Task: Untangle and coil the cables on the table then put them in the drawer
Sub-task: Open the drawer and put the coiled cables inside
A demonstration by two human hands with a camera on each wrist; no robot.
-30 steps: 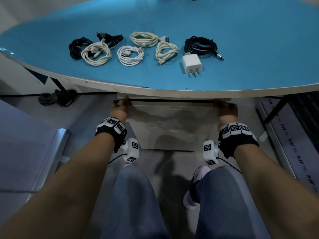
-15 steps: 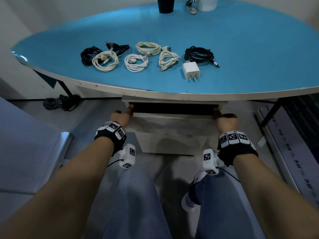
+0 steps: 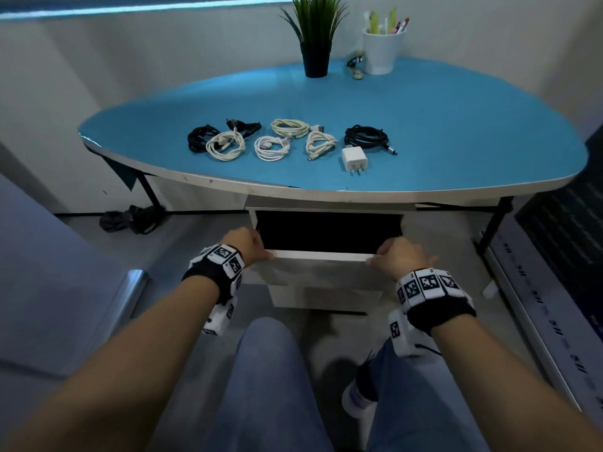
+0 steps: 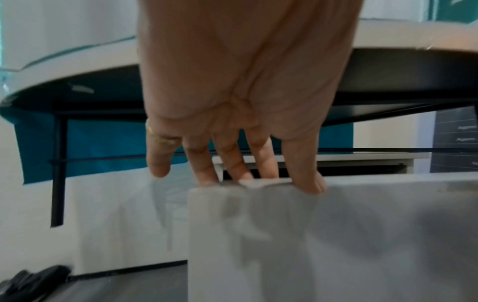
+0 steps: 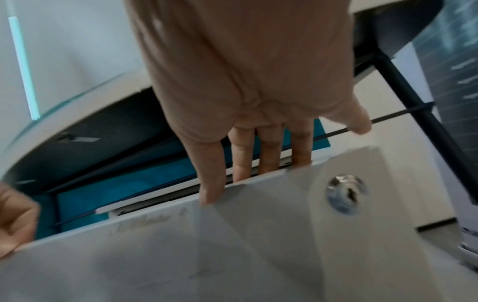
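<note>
Several coiled cables lie in a row on the blue table (image 3: 456, 132): a black coil (image 3: 200, 141), a cream coil (image 3: 225, 145), a white coil (image 3: 271, 148), a cream coil (image 3: 289, 128), another cream coil (image 3: 319, 144), a black coil (image 3: 367, 137). A white charger plug (image 3: 354, 159) sits in front. Below the table edge the white drawer (image 3: 321, 256) stands pulled out, its inside dark. My left hand (image 3: 248, 244) grips the drawer front's top left edge; my right hand (image 3: 398, 256) grips its top right. Fingers (image 4: 232, 167) hook over the panel, thumb in front. The right fingers (image 5: 243, 161) do the same.
A potted plant (image 3: 316, 37) and a white cup of pens (image 3: 381, 50) stand at the table's far edge. A dark bundle (image 3: 130, 218) lies on the floor left of the drawer unit. A keyhole (image 5: 345, 193) is on the drawer front. My knees are just below.
Both hands have pulled the drawer out toward me, from a narrow slit to a wide dark opening. The head view has risen, bringing the plant and cup into sight.
</note>
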